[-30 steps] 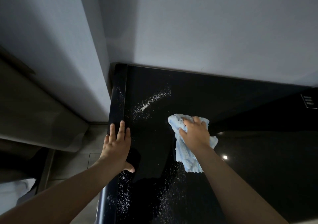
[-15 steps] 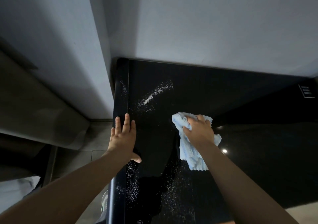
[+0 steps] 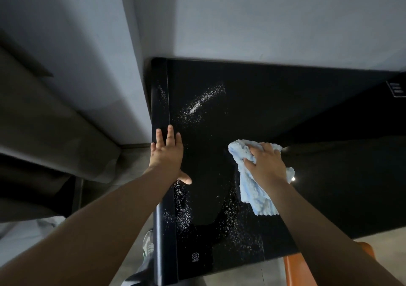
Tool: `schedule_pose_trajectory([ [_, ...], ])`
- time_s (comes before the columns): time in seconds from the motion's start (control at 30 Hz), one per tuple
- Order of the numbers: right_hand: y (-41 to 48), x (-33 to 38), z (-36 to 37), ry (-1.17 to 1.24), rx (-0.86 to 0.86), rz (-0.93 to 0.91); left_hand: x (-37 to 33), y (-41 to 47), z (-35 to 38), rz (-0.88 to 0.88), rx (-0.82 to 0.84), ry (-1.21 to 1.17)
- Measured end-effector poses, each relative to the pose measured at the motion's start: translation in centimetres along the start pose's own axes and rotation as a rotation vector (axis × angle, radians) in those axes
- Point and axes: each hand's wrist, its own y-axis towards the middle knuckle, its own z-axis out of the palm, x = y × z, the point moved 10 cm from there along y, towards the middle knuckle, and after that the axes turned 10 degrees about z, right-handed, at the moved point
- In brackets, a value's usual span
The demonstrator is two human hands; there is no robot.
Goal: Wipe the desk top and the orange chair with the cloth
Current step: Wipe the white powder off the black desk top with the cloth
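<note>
Right hand point(image 3: 265, 165) grips cloth point(image 3: 257, 198); left hand point(image 3: 168, 154) lies flat on desk point(image 3: 285, 101). Risk: strokes may scatter powder point(image 3: 197, 105) at cloth's 11 o'clock.

Desk top point(image 3: 296, 110) open far and right; wall point(image 3: 263, 22) bounds far edge, grey panel point(image 3: 98, 66) flanks left.

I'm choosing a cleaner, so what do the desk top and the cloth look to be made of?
The desk top looks like black glass or gloss lacquer: it mirrors a light spot. The cloth looks like pale blue microfibre or terry: nubby pile, soft folds.
</note>
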Motion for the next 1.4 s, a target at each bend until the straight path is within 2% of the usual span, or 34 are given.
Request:
schedule_pose_trajectory([
  [0.4, -3.5, -1.3, 1.2, -0.007, 0.040, -0.015, 0.3, -0.6, 0.0, 0.011, -0.066, -0.013],
  [0.63, -5.6, -2.0, 1.7, -0.007, 0.050, -0.056, -1.7, -3.8, 0.3, 0.046, -0.175, 0.038],
  [0.8, -6.5, -2.4, 1.9, -0.005, 0.061, -0.056, -5.3, -7.9, 4.8, 0.144, -0.072, 0.074],
  [1.03, -8.4, -3.0, 2.5, -0.041, 0.057, -0.075, -5.7, -9.8, 8.4, 0.085, 0.012, 0.122],
  [1.4, -11.1, -4.4, 3.6, -0.053, 0.061, -0.092, -5.6, -9.7, 8.6, 0.062, 0.005, 0.092],
])
